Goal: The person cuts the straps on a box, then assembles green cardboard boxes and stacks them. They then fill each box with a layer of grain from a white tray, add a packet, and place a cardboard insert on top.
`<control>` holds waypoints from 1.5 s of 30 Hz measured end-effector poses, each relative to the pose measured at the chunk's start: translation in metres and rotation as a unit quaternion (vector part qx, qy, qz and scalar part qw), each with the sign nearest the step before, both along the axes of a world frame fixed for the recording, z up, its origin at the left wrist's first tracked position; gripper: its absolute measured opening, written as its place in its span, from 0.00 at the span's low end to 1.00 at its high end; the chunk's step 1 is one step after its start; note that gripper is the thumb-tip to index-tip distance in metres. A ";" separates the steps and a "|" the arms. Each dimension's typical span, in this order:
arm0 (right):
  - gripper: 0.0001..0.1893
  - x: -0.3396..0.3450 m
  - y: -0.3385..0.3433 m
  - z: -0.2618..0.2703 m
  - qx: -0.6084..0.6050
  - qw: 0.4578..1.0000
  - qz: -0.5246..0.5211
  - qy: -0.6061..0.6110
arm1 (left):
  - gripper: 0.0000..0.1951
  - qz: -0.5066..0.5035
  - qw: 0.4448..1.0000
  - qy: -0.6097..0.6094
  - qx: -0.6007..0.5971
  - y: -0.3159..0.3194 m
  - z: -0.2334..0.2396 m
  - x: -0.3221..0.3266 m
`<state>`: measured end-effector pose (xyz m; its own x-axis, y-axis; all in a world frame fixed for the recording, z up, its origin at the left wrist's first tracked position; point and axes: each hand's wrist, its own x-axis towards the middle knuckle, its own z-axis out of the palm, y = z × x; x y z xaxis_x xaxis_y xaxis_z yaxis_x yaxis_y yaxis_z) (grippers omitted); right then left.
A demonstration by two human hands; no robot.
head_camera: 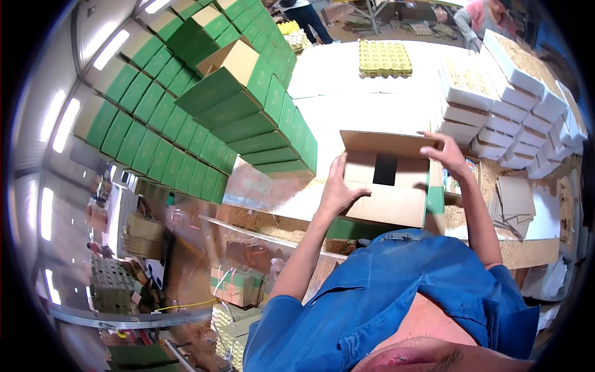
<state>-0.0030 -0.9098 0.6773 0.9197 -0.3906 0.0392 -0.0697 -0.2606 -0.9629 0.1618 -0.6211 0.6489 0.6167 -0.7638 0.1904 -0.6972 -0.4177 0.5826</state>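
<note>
An open cardboard box (388, 204), brown inside and green outside, stands before me at the table's near edge. A dark rectangular gap shows between the brown panels inside it. My left hand (341, 188) grips the box's left side, its fingers along the edge and its thumb reaching over the near panel. At the far right corner, my right hand (444, 153) pinches the raised far flap (383, 141) between thumb and fingers. The green outer face of the box shows on the right and below the near panel.
Green cartons (251, 121) are stacked high on the left. Yellow egg trays (385, 58) lie on the white table (344, 107). White foam boxes (509, 93) with shavings are piled at right, near flat cardboard sheets (516, 200). Two people (483, 23) (304, 18) are at the far side.
</note>
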 end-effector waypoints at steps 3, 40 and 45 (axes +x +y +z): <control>0.28 0.003 0.017 0.032 -0.003 0.997 0.024 -0.069 | 0.69 0.022 0.997 0.078 -0.014 0.000 -0.001 -0.003; 0.18 -0.067 0.076 -0.017 -0.180 0.967 -0.166 -0.062 | 0.22 -0.085 0.959 0.268 -0.028 0.012 0.094 0.069; 0.27 -0.096 0.092 -0.009 -0.136 0.969 -0.202 -0.029 | 0.23 -0.008 0.933 0.359 -0.016 0.033 0.002 0.046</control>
<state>-0.0986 -0.8176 0.6684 0.6870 -0.6866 0.2380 -0.1672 -0.4680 -0.8678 0.2078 -0.5877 0.6511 0.5824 -0.7753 -0.2444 -0.1292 -0.3851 0.9138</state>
